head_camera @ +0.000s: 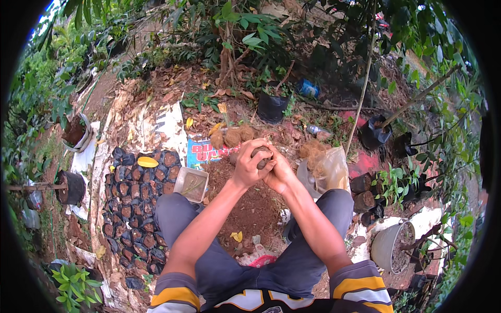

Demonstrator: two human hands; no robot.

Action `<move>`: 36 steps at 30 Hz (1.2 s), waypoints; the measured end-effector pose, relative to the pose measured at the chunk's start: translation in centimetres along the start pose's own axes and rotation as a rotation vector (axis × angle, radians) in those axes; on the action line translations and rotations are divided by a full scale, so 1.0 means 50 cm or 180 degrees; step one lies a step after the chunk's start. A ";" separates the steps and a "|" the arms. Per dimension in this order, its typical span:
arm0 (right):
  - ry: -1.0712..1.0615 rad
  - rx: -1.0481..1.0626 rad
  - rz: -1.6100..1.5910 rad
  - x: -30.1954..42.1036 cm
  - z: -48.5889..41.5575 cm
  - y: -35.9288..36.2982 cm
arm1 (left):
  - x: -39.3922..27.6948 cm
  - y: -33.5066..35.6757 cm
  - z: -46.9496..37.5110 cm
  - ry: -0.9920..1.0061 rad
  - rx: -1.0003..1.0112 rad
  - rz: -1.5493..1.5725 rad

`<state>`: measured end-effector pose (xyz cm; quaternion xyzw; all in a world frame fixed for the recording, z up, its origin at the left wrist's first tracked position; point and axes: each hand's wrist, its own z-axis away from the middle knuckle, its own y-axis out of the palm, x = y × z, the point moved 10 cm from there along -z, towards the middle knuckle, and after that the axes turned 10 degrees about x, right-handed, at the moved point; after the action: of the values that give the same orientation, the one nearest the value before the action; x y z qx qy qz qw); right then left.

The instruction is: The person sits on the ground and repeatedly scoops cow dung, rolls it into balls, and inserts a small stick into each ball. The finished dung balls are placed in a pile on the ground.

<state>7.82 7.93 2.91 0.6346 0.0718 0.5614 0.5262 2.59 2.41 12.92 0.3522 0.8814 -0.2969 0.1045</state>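
Both hands are cupped around a dark brown ball of soil, held above the ground in front of my knees. My left hand wraps its left and near side, with the fingers curled over. On the other side, my right hand presses against it, and the fingertips of the two hands meet. Much of the ball is hidden by the fingers. Beneath the hands lies a heap of loose reddish-brown soil. Just beyond them, several fibre-wrapped balls sit in a row beside a printed plastic sack.
A shallow plastic container stands by my left knee, near rows of small soil-filled black polybags. To the right are a clear plastic bag and loose brown fibre. A potted white bucket and black planter bags stand around.
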 end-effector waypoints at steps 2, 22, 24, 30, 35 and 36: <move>0.0046 -0.0127 0.0187 0.001 0.003 -0.012 | -0.010 -0.002 0.001 0.0062 -0.0061 0.0042; -0.0733 -0.0567 0.1000 0.078 0.019 0.004 | 0.113 0.026 0.004 -0.2192 -0.0174 0.2633; -0.0892 -0.0575 0.2237 0.079 0.024 0.033 | 0.131 0.062 0.043 -0.3079 -0.0271 0.3585; -0.1856 -0.1696 0.4678 0.128 0.075 0.084 | 0.109 0.090 0.067 -0.3014 -0.0125 0.4036; -0.2377 -0.1547 0.4874 0.125 0.076 0.118 | 0.133 0.083 0.096 -0.3183 -0.0476 0.3687; -0.2403 -0.1491 0.4934 0.121 0.074 0.121 | 0.129 0.079 0.091 -0.3061 -0.0450 0.3618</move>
<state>9.88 7.25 11.99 0.5237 -0.6719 0.5134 0.1036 0.49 5.58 4.96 0.5773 0.4376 -0.2609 0.6381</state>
